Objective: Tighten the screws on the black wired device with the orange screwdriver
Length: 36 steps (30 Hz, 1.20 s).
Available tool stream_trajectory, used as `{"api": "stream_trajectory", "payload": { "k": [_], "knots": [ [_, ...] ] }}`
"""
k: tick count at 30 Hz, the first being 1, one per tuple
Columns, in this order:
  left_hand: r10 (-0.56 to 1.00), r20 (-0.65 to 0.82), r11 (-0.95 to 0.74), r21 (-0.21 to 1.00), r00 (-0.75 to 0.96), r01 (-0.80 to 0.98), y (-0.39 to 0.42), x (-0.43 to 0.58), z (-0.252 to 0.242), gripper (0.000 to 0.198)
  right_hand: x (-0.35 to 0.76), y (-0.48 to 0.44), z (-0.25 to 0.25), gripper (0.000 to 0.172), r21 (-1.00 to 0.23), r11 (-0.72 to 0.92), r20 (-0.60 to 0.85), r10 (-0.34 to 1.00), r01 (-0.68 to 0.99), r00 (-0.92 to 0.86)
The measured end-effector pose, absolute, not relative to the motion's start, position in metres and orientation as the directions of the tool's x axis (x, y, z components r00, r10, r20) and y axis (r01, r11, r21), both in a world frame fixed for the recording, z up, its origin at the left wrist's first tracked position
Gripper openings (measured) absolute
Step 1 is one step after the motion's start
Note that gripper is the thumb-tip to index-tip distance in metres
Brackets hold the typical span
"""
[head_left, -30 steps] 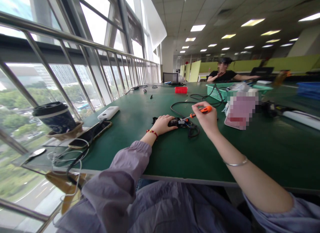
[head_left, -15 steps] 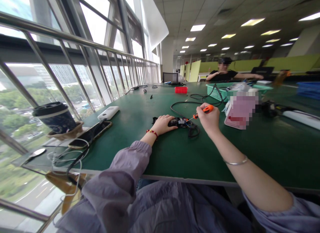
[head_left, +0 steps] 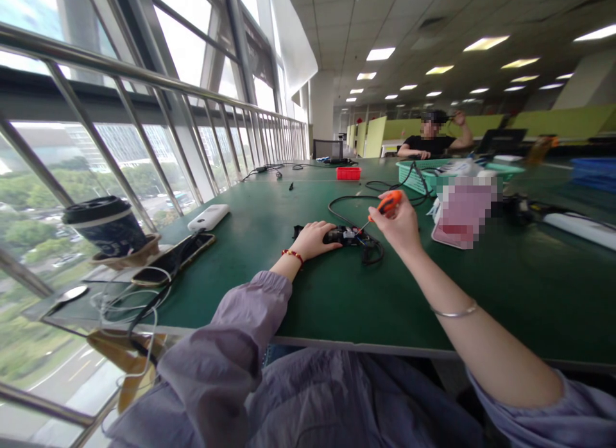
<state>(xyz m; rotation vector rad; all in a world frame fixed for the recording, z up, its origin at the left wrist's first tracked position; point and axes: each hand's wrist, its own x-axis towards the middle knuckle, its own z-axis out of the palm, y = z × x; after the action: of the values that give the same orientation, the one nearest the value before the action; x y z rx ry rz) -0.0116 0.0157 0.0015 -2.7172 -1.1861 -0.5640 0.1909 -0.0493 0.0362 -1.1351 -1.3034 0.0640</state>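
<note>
On the green table (head_left: 260,255) lies a black, elongated device (head_left: 350,236) with its right part opened up and thin wires showing. My left hand (head_left: 315,239) is closed over its left part and presses it to the tabletop. In my right hand (head_left: 400,226) is a screwdriver (head_left: 387,203) with an orange handle, held tilted. Its thin shaft runs down and left to the wired part of the device; whether the tip touches is too small to tell. A black cable (head_left: 337,202) loops behind the device.
A pink-backed phone (head_left: 462,217) leans against a green basket (head_left: 411,177) at the right. Behind stands a red tray (head_left: 348,172). To the left are a white power bank (head_left: 208,217), a phone (head_left: 173,260) and a paper cup (head_left: 106,226). Another person (head_left: 436,140) sits across.
My right hand has shifted slightly left and up, and the screwdriver stands steeper. My left hand and the device stay put. The person across has raised one arm.
</note>
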Motion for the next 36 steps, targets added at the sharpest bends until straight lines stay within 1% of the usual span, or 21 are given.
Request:
{"api": "stream_trajectory", "payload": {
  "k": [1, 3, 5, 8, 9, 11, 14, 17, 20, 21, 22, 25, 27, 29, 31, 34, 36],
  "knots": [
    [0.682, 0.383, -0.684, 0.033, 0.623, 0.729, 0.016, -0.012, 0.001, 0.056, 0.19, -0.051, 0.037, 0.023, -0.683, 0.468, 0.707, 0.616, 0.56, 0.347],
    [0.684, 0.382, -0.681, 0.029, 0.622, 0.732, 0.016, -0.012, 0.001, 0.056, 0.19, -0.054, 0.038, 0.024, -0.689, 0.429, 0.692, 0.629, 0.585, 0.354],
    [0.686, 0.382, -0.676, 0.02, 0.619, 0.737, 0.015, -0.012, 0.001, 0.056, 0.189, -0.056, 0.039, 0.024, -0.697, 0.435, 0.685, 0.639, 0.57, 0.35],
    [0.673, 0.396, -0.675, -0.017, 0.625, 0.738, 0.014, -0.012, 0.001, 0.053, 0.19, -0.058, 0.04, 0.01, -0.709, 0.436, 0.676, 0.644, 0.555, 0.357],
    [0.666, 0.402, -0.677, -0.029, 0.628, 0.736, 0.013, -0.012, 0.001, 0.052, 0.19, -0.058, 0.04, 0.011, -0.709, 0.427, 0.674, 0.643, 0.562, 0.363],
    [0.659, 0.41, -0.678, -0.041, 0.631, 0.734, 0.013, -0.012, 0.0, 0.051, 0.19, -0.057, 0.04, 0.019, -0.713, 0.407, 0.667, 0.645, 0.571, 0.373],
    [0.669, 0.405, -0.67, -0.032, 0.623, 0.741, 0.017, -0.012, 0.0, 0.052, 0.189, -0.056, 0.041, 0.019, -0.72, 0.396, 0.65, 0.671, 0.569, 0.356],
    [0.683, 0.39, -0.663, -0.025, 0.618, 0.749, 0.027, -0.011, 0.001, 0.052, 0.187, -0.052, 0.045, 0.027, -0.678, 0.417, 0.673, 0.683, 0.605, 0.285],
    [0.679, 0.374, -0.674, -0.027, 0.632, 0.739, 0.041, -0.011, 0.004, 0.052, 0.191, -0.048, 0.047, 0.016, -0.622, 0.469, 0.682, 0.717, 0.627, 0.14],
    [0.675, 0.369, -0.68, -0.028, 0.639, 0.733, 0.045, -0.011, 0.005, 0.052, 0.194, -0.047, 0.046, 0.014, -0.623, 0.481, 0.673, 0.731, 0.617, 0.11],
    [0.67, 0.364, -0.686, -0.029, 0.647, 0.727, 0.048, -0.011, 0.006, 0.052, 0.197, -0.045, 0.044, 0.016, -0.634, 0.483, 0.664, 0.74, 0.604, 0.106],
    [0.656, 0.362, -0.702, -0.029, 0.662, 0.711, 0.053, -0.012, 0.007, 0.051, 0.207, -0.042, 0.031, 0.029, -0.688, 0.514, 0.675, 0.712, 0.513, 0.193],
    [0.654, 0.376, -0.704, -0.014, 0.656, 0.71, 0.053, -0.013, 0.006, 0.051, 0.213, -0.043, 0.02, 0.034, -0.736, 0.506, 0.649, 0.715, 0.449, 0.259],
    [0.664, 0.389, -0.697, 0.012, 0.639, 0.717, 0.052, -0.013, 0.005, 0.051, 0.215, -0.045, 0.012, 0.031, -0.774, 0.473, 0.599, 0.763, 0.421, 0.243],
    [0.672, 0.392, -0.692, 0.032, 0.628, 0.721, 0.052, -0.013, 0.004, 0.052, 0.216, -0.049, 0.009, 0.025, -0.795, 0.43, 0.549, 0.809, 0.427, 0.209],
    [0.676, 0.395, -0.692, 0.05, 0.622, 0.72, 0.052, -0.013, 0.003, 0.053, 0.213, -0.053, 0.009, 0.021, -0.784, 0.439, 0.543, 0.828, 0.439, 0.142],
    [0.676, 0.396, -0.695, 0.059, 0.622, 0.717, 0.051, -0.014, 0.002, 0.053, 0.211, -0.055, 0.01, 0.023, -0.776, 0.477, 0.566, 0.815, 0.413, 0.121]
  ]
}}
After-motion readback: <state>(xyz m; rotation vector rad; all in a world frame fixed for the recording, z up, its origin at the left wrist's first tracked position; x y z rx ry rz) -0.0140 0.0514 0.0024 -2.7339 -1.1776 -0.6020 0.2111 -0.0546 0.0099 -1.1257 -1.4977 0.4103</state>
